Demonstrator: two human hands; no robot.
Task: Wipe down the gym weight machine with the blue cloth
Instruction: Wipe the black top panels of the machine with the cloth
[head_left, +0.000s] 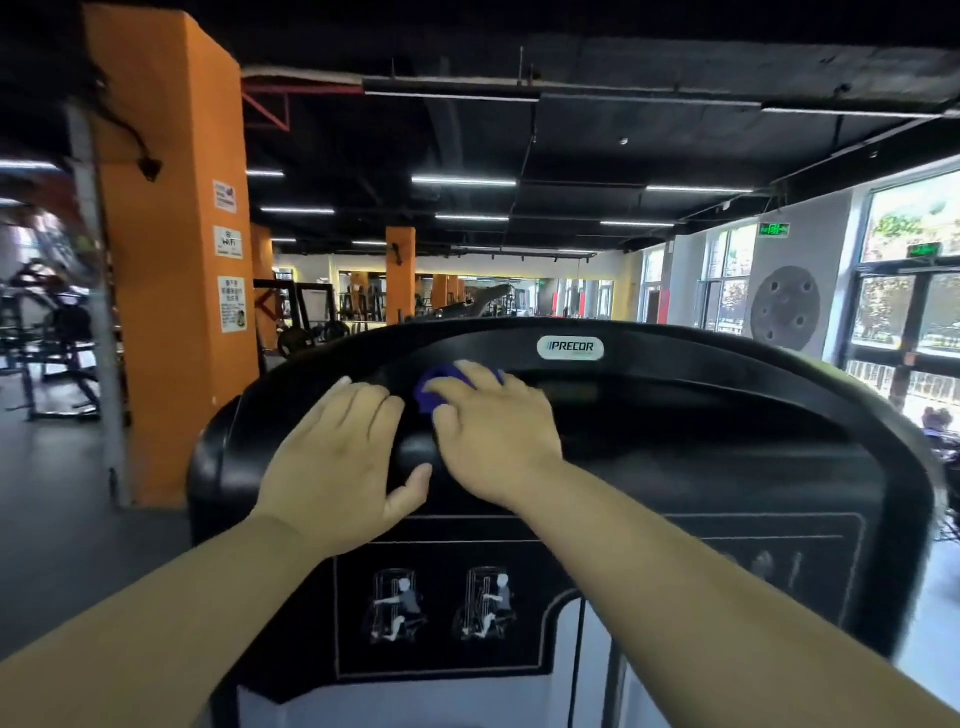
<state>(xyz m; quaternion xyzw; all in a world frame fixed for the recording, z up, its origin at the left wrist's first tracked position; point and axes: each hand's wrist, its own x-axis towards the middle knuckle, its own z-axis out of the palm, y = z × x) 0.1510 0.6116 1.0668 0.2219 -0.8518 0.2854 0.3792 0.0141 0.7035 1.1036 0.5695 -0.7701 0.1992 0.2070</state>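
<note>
Now, right of the orange pillar (171, 234), your left hand (337, 457) is lying flat on the black weight machine (675, 467), fingers straight and close together. Just beside it, your right hand (493, 436) is pressing the bunched blue cloth (434, 388) against the top below the Precor badge (570, 347), fingers seemingly curling over it.

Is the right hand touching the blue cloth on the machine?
Touching. The head view shows the right hand lying over the blue cloth, which bunches out between its fingers and thumb.
</note>
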